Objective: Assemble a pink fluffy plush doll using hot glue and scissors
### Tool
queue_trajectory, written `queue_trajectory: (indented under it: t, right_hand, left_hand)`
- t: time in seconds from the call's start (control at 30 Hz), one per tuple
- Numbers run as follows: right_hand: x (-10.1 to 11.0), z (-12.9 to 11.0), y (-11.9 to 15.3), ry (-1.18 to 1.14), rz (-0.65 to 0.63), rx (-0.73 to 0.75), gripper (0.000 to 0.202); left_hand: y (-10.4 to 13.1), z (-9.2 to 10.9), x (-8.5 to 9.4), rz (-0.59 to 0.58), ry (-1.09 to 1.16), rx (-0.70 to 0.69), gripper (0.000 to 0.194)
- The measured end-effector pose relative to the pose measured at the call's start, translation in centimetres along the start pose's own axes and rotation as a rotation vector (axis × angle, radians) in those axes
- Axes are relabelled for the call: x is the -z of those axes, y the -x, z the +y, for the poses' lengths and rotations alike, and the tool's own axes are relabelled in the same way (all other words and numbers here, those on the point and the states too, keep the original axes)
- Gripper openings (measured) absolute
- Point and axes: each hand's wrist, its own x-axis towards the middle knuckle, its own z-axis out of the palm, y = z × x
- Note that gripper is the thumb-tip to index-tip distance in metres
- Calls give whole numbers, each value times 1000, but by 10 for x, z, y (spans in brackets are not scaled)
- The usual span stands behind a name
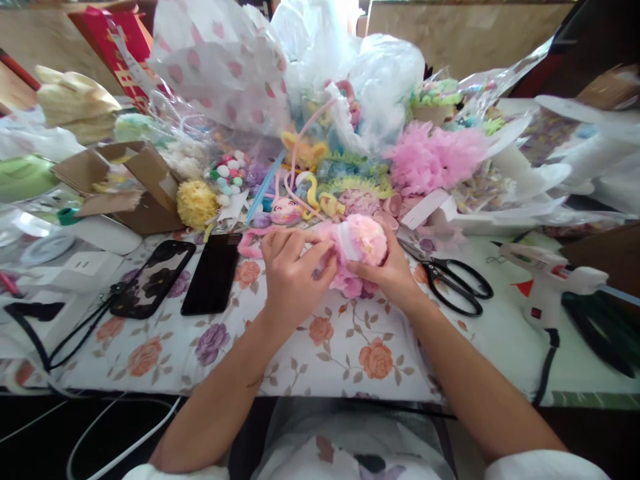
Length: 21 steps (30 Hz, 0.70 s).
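Observation:
Just above the front part of the table, my right hand [393, 273] wraps round the right side of a fluffy pink plush piece [370, 243] with a peach-yellow end and a white band about its middle. My left hand [299, 272] is closed, its thumb and fingers pinched together at the plush piece's left side. What exactly those fingertips grip there is partly hidden. A pink fuzzy strip [250, 243] shows behind my left hand, curving out to the left. Black-handled scissors [457, 283] lie to the right of my right hand.
A black phone [213, 273] and a patterned phone [155, 279] with a strap lie left on the flowered cloth [320, 363]. At the right stands a hot glue gun [543, 277]. Behind are a cardboard box [160, 177], pink fluff [435, 157], pompoms and plastic bags [220, 67].

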Motion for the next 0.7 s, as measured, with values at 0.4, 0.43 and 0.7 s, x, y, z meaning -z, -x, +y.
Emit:
queue_trajectory:
  t: [0.4,0.43,0.7]
  right_hand:
    - [-8,-8,4,14,58,-30,76]
    - [-8,-8,5,12,54,-38,76]
    - [-5,-1,6,-137,-11,-132,74]
  left_hand:
    - [4,6,-3,54,-102,-34,10]
    - [4,5,-4,58,-94,-17,10]
    - [-2,3,3,109,191,309,8]
